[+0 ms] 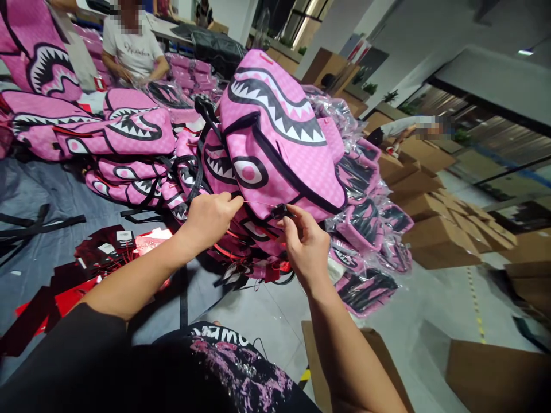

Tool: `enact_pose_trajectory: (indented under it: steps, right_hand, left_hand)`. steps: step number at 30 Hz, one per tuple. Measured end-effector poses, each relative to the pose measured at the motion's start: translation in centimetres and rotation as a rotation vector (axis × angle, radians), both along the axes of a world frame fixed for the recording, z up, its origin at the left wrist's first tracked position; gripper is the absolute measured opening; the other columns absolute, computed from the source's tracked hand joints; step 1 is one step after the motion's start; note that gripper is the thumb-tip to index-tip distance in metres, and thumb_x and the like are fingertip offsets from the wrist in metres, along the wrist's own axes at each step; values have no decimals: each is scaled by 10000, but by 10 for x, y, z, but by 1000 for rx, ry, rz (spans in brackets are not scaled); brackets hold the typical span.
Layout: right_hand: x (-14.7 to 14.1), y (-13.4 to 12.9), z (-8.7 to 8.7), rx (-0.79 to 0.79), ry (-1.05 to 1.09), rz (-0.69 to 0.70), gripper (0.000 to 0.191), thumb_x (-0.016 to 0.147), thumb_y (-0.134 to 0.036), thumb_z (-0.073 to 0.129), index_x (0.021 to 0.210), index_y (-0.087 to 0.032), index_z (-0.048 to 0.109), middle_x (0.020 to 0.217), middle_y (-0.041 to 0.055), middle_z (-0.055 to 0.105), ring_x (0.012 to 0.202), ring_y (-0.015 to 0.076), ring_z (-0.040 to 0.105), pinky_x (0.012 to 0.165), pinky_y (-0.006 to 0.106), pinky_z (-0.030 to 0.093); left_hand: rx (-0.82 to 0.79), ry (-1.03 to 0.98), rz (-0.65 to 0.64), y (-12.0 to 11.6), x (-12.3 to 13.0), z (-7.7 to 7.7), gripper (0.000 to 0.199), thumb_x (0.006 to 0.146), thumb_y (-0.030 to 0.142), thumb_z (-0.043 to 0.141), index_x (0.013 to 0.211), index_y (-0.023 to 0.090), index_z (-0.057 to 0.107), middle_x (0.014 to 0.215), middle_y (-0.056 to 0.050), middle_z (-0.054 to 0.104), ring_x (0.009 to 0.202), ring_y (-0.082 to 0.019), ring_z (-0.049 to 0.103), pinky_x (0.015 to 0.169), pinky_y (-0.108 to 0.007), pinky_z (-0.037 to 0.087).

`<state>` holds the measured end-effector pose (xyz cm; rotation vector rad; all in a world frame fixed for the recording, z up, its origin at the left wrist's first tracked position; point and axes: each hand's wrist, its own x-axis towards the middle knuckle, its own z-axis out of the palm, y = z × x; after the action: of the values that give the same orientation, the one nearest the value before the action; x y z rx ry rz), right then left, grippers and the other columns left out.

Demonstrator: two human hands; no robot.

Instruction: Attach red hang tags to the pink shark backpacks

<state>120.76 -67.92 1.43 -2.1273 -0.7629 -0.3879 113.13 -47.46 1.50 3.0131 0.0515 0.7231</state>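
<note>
A pink backpack (297,166) with a black-and-white shark mouth and an eye patch leans on a heap of similar bags in front of me. My left hand (210,217) is closed in a pinch on one end of a thin red string (260,203). The string runs taut to a small black buckle (279,211) at the backpack's lower edge. Thumb and fingers of my right hand (306,244) are closed round that buckle. Whether a tag hangs on the string is not visible.
Red and black hang tags (107,249) lie on the grey-covered table (142,307) at left. Plastic-wrapped bags (364,223) are piled at right, near cardboard boxes (447,241). One person (133,54) works across the table; another bends over boxes at right.
</note>
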Motion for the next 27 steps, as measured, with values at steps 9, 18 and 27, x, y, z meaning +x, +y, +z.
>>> enact_pose_trajectory:
  steps: [9,18,27]
  right_hand:
    - [-1,5,6,-234,-174,-89,247,906,-355,558,1028,-182,685,919,79,734,778,204,674,706,319,503]
    - [-11,-11,30,-312,85,-189,194,838,-355,565,754,-185,601,687,35,590,582,136,477,547,267,294]
    - [-21,-3,33,501,1207,219,420,586,-370,890,726,-176,545,610,-66,464,443,17,302,431,170,224]
  left_hand:
    - [-213,19,-244,-10,20,-4,278,897,136,501,1072,209,704,888,-66,716,803,-199,680,604,-275,456]
    - [-1119,253,-782,5,23,-4,401,889,258,592,1286,205,587,884,-21,732,839,-157,685,768,-288,518]
    - [-1158,-451,-567,-8,19,-46,93,873,173,623,964,173,641,873,-20,688,796,-118,656,748,-239,526]
